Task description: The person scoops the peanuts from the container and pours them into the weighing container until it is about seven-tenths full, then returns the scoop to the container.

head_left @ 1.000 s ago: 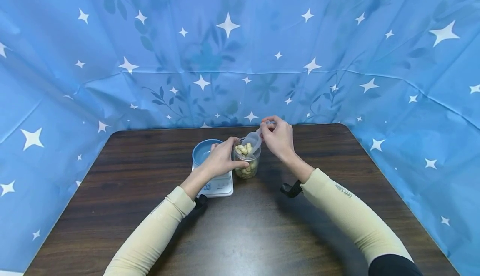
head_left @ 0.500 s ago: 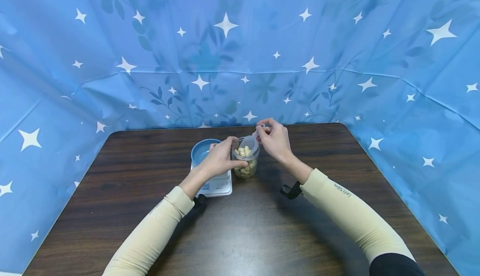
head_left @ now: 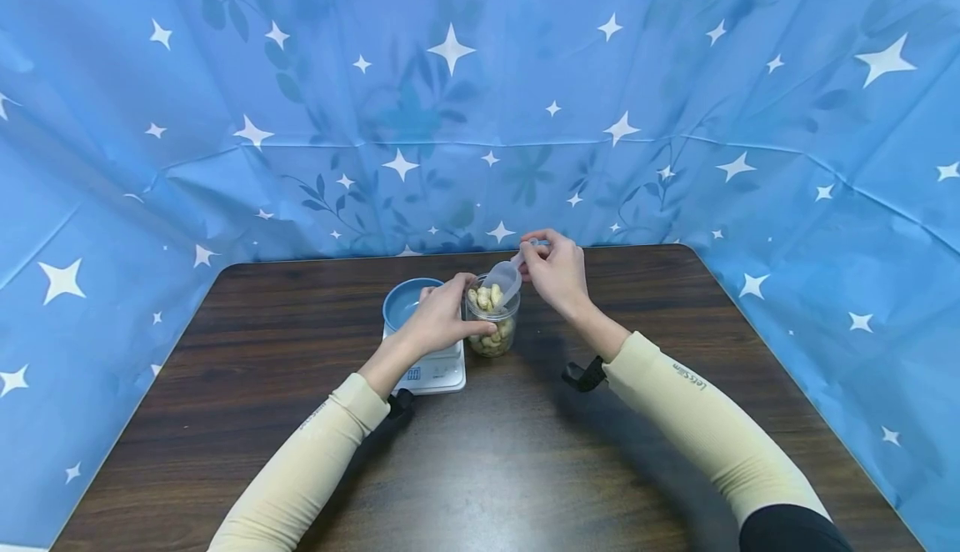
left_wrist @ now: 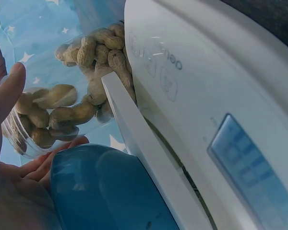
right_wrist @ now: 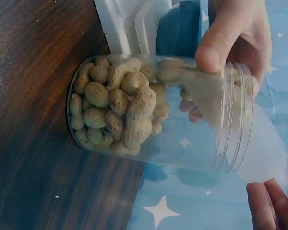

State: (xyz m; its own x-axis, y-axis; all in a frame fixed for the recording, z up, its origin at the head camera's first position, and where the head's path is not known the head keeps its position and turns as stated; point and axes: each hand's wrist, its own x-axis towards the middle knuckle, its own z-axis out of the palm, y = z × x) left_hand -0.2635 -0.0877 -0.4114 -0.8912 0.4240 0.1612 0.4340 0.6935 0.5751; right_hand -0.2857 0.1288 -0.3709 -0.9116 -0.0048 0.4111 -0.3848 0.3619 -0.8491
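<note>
A clear screw-neck jar (head_left: 504, 337) of unshelled peanuts (right_wrist: 139, 108) stands upright on the table. My left hand (head_left: 440, 312) grips it around the neck, thumb on the near side and fingers at the far side. In my right hand (head_left: 557, 277), the fingers pinch the handle of a translucent plastic scoop (head_left: 507, 277), tilted with its bowl in the jar's mouth. Several peanuts show at the scoop's bowl. In the left wrist view, peanuts (left_wrist: 69, 115) are near the jar's mouth, above the main heap.
Left of the jar, a blue bowl (head_left: 402, 295) sits on a white kitchen scale (head_left: 438, 381), partly hidden by my left hand. The scale's display (left_wrist: 245, 158) is lit but blurred. A star-patterned blue curtain (head_left: 480, 102) hangs behind the dark wooden table (head_left: 300, 327).
My right hand with the scoop dipped lower into the jar half a second ago. Now it is higher and farther right again, with peanuts at the scoop. My left hand stays on the jar.
</note>
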